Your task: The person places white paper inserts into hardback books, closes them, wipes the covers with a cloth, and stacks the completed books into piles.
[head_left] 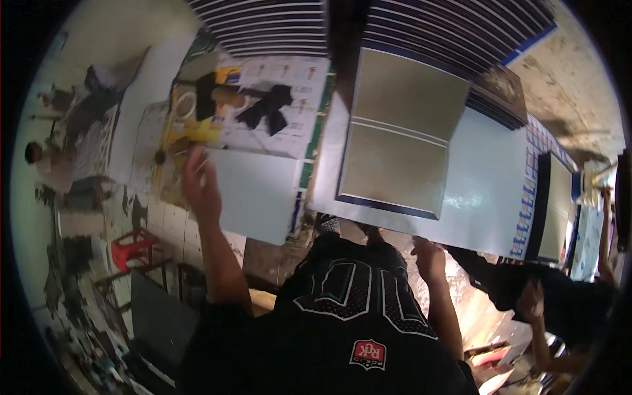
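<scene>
My left hand is raised with its fingers stretched out, beside the left edge of a pale grey-white board. Whether it touches that edge I cannot tell. The board lies on a cluttered work table, near its front edge. Just short of the table's front edge, my right hand hangs with loosely bent fingers and nothing visible in them. Above it on the white tabletop lies a beige panel with a dark blue border and a pale double line across its middle.
Dark, striped stacks of panels rise at the back. Black strips and a tape roll lie beyond the board. A red stool stands at left. At right, a co-worker in dark clothes is near another panel.
</scene>
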The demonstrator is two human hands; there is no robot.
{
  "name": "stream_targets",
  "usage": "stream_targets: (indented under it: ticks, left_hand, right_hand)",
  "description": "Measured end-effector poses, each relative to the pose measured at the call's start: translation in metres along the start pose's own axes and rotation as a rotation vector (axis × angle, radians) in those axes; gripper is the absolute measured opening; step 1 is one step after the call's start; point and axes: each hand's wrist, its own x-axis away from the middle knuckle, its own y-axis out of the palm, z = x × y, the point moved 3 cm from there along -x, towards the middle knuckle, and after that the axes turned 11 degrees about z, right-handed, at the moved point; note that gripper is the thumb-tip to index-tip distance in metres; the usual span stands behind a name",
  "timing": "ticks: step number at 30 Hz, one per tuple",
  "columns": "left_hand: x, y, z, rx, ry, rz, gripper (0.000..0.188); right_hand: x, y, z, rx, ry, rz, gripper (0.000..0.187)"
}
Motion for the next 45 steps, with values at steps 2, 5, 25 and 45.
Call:
stream_targets:
  ticks: [2, 5, 25, 45]
  left_hand:
    - [0.023, -0.081, -0.028, -0.189, -0.13, 0.233, 0.035]
    - [0.062, -0.155, -0.035, -0.296, -0.255, 0.512, 0.038]
    - [0.11, -0.092, -0.008, -0.023, -0.533, 0.23, 0.035]
    - [0.146, 0.227, 0.056, -0.295, -0.538, -0.748, 0.039]
  right_hand:
    - [-0.049, 0.016, -0.079, 0.079, -0.319, -0.114, 0.018]
    - [-0.103, 0.054, -0.212, 0.238, -0.635, -0.619, 0.029]
    - [-0.144, 0.015, -0.246, -1.004, -0.575, -0.169, 0.033]
    - [-0.134, -0.043, 0.073, -0.741, 0.892, 0.103, 0.042]
